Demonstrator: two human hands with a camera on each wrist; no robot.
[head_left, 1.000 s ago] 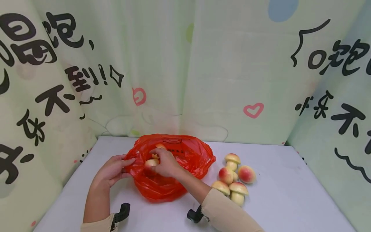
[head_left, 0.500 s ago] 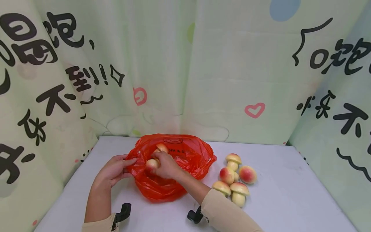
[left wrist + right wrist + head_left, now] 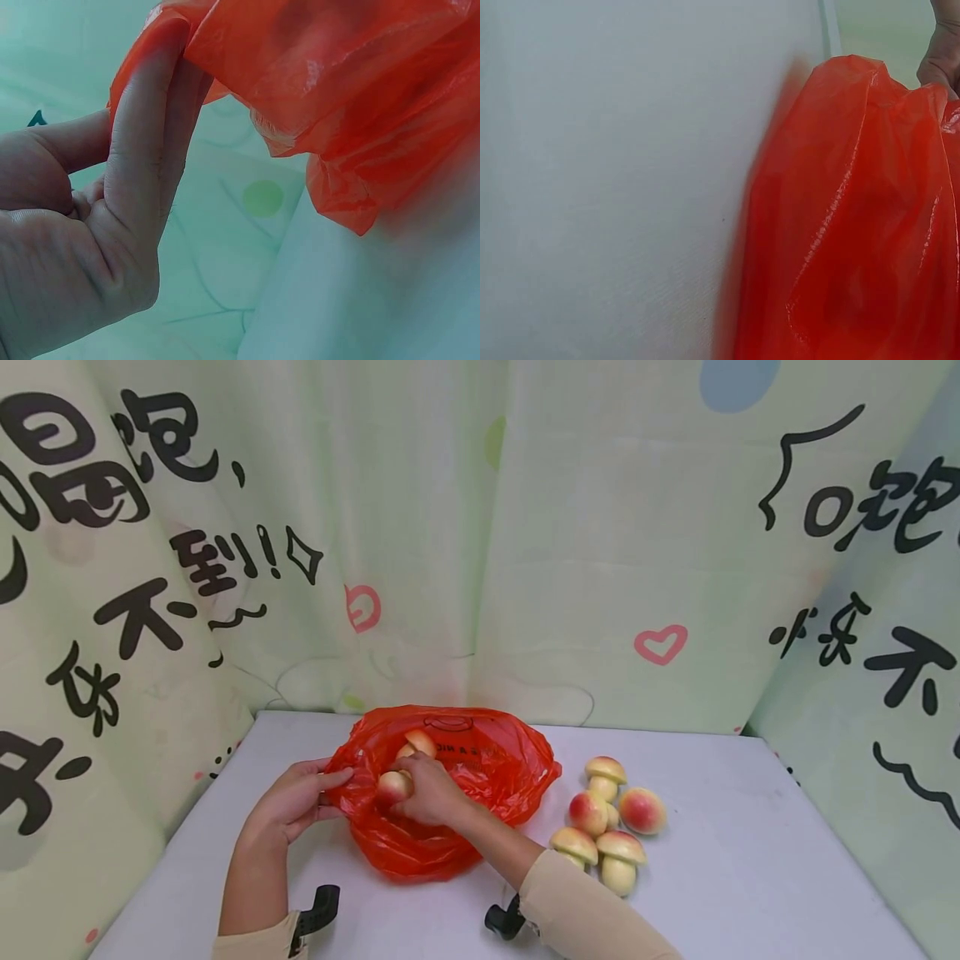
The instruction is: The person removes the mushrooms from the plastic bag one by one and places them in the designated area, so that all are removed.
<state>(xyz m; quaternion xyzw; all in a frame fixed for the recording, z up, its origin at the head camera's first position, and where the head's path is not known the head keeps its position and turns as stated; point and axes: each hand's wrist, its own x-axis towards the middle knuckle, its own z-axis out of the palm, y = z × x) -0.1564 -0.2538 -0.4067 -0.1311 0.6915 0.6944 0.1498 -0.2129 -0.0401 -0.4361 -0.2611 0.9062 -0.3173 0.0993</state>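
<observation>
A red plastic bag (image 3: 457, 852) lies on the table with its mouth spread open. My left hand (image 3: 292, 802) pinches the bag's left rim between thumb and fingers; the left wrist view shows those fingers (image 3: 139, 142) inside the red film. Reaching into the bag, my right hand (image 3: 429, 792) has its thumb and fingers about a pale mushroom (image 3: 394, 787) with a reddish cap. Its fingertips are partly hidden. Another mushroom (image 3: 420, 742) lies just beyond that hand. In the right wrist view only the bag (image 3: 855, 225) and part of the left hand (image 3: 941, 64) appear.
Several mushrooms, one a red-capped mushroom (image 3: 642, 811), another a pale-stemmed mushroom (image 3: 618, 864), cluster on the white table (image 3: 750, 877) right of the bag. The right forearm passes close to them. A printed curtain (image 3: 555, 568) stands behind the table's back edge.
My right hand has sunk a little lower into the bag, its fingers closing in about the pale mushroom. The left hand keeps its hold on the rim.
</observation>
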